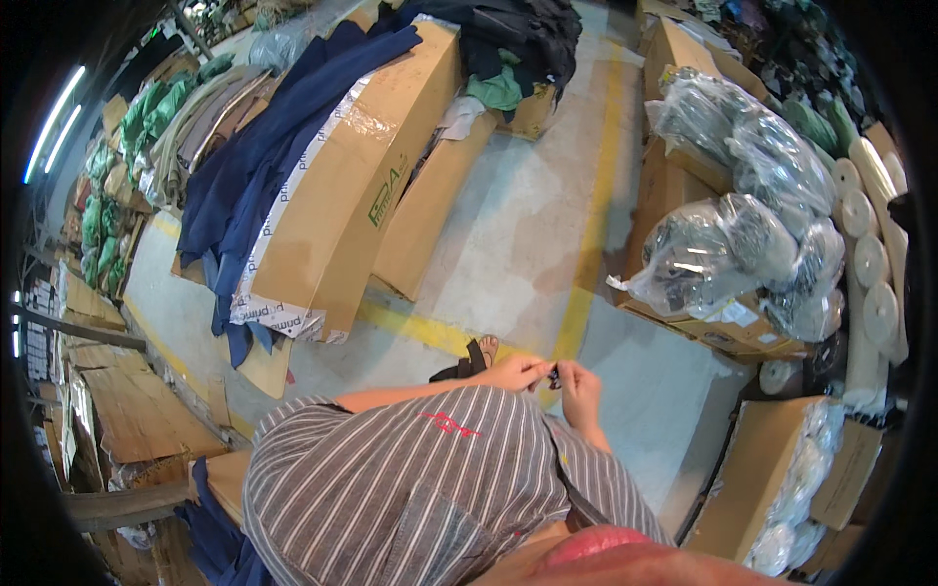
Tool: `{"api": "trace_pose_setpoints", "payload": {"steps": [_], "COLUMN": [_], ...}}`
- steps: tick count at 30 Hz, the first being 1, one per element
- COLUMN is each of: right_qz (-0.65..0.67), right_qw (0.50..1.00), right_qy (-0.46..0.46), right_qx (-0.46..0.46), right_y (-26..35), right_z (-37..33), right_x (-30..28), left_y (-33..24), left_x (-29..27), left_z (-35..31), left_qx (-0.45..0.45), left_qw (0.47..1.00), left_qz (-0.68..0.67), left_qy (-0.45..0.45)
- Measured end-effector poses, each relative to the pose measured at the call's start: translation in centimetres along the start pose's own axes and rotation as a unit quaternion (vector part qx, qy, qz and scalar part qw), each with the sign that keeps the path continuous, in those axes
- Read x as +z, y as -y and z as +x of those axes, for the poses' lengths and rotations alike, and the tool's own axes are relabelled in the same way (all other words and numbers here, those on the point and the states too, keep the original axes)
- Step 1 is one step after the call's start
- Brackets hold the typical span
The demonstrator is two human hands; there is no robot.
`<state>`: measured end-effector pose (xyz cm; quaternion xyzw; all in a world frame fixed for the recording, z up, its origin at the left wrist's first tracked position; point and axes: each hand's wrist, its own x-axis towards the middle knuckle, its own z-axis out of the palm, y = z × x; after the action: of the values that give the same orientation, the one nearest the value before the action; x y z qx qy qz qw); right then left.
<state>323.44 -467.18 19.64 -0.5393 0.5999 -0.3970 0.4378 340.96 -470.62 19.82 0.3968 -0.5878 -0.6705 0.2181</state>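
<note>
My left hand (517,372) and my right hand (580,384) meet in front of my striped shirt, at the middle of the view. Their fingertips are pinched together and nearly touch. Between them shows a small dark thing (554,375), too small to name, against the right fingertips. What the left fingers pinch is hidden. Just beyond the left hand, a sandalled foot (487,346) stands on the floor by a yellow line.
Long cardboard boxes (337,215) lie ahead to the left, with dark blue fabric (264,137) draped over them. On the right, plastic-wrapped bundles (703,244) rest on cartons beside fabric rolls (872,259). Yellow lines (598,195) mark the grey floor between.
</note>
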Motion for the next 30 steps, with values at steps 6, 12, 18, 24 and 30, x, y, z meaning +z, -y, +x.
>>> {"api": "trace_pose_setpoints", "payload": {"steps": [6,12,18,24,30], "right_qz": [0.092,-0.166,-0.051,-0.033,-0.168], "right_qw": [0.995,0.97,0.994,0.962,0.904], "right_qy": [-0.016,0.002,0.034,0.197,0.296], "right_qx": [-0.037,-0.176,-0.091,-0.189,-0.26], "right_y": [4.3,3.2,0.4,5.4,5.7], "right_z": [15.0,28.1,44.3,64.4,81.6], "right_x": [-0.8,-4.1,-8.1,-14.8,-15.8], "left_y": [-4.7,-6.6,-9.5,-15.1,-14.9], "left_x": [-11.4,-17.4,-20.5,-26.1,-33.6], "left_z": [11.1,24.0,37.7,52.0,65.2], "left_qx": [-0.022,-0.086,-0.11,-0.047,-0.066], "left_qw": [0.98,0.98,0.988,0.98,0.961], "left_qz": [-0.159,-0.092,-0.103,-0.126,-0.15], "left_qy": [0.121,0.155,0.019,-0.144,-0.221]}}
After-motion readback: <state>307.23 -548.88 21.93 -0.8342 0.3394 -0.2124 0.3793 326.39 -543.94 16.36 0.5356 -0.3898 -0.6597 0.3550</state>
